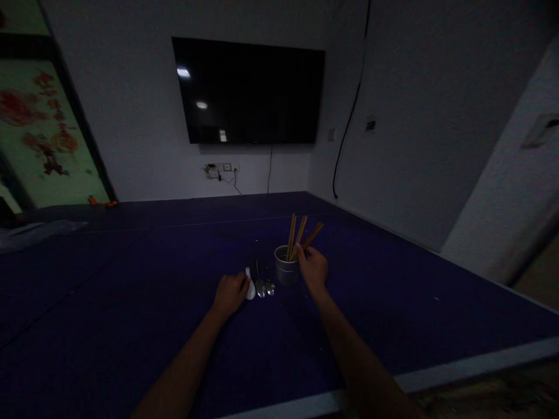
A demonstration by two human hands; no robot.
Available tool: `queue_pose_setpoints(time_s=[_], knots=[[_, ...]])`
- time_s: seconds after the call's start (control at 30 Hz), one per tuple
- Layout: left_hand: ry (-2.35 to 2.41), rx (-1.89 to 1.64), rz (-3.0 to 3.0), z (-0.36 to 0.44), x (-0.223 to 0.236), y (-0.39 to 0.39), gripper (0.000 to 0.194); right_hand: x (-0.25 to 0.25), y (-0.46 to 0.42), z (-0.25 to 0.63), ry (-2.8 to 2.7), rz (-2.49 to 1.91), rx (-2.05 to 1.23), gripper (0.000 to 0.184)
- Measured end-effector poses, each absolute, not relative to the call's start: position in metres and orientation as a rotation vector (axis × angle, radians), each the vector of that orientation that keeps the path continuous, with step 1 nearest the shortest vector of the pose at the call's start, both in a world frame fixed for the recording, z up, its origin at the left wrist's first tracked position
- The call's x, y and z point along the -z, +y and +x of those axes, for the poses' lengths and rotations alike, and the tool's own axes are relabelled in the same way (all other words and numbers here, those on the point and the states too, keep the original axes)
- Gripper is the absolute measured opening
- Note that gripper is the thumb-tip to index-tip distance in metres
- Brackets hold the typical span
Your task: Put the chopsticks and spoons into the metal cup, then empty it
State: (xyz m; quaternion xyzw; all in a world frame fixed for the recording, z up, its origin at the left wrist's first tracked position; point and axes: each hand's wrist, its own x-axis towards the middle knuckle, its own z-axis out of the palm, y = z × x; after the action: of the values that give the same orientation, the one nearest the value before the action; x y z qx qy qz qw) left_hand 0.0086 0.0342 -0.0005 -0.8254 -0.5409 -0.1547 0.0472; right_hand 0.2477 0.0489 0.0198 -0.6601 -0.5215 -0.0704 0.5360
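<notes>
My left hand [230,294] rests on the blue surface with its fingers curled against a white soup spoon [250,291], handle pointing away from me. Just right of it lie two metal spoons, one [261,288] with a dark handle and the other [270,287] beside it. A grey cylindrical cup [287,273] stands upright to the right of the spoons. Several wooden chopsticks [301,230] lean out of it in separate bunches. At the cup's right rim, my right hand [314,269] pinches the rightmost chopsticks [313,233]; their lower ends are hidden.
The broad blue surface [131,302] reaches to the walls, with a pale front edge [471,368]. Clear plastic wrapping [39,231] lies far left, and a small orange object [102,202] near the door. A television [253,93], sockets [227,167] and a hanging cable [349,125] are on the walls.
</notes>
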Motion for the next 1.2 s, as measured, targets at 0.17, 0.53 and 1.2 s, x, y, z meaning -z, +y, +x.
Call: queue_pose_setpoints(time_s=[0.17, 0.53, 1.2], knots=[[-1.654, 0.459, -2.515, 0.0082, 0.0012, 0.0342, 0.032, -0.0192, 0.0493, 0.2463, -1.220, -1.558, 0.116, 0.056], [-1.677, 0.447, -2.522, 0.0086, 0.0015, 0.0343, 0.031, -0.0123, 0.0568, 0.2499, -1.205, -1.480, -0.023, 0.055], [-1.750, 0.408, -2.523, 0.0083, -0.0008, 0.0335, 0.032, -0.0134, 0.0539, 0.2484, -1.233, -1.449, -0.046, 0.054]])
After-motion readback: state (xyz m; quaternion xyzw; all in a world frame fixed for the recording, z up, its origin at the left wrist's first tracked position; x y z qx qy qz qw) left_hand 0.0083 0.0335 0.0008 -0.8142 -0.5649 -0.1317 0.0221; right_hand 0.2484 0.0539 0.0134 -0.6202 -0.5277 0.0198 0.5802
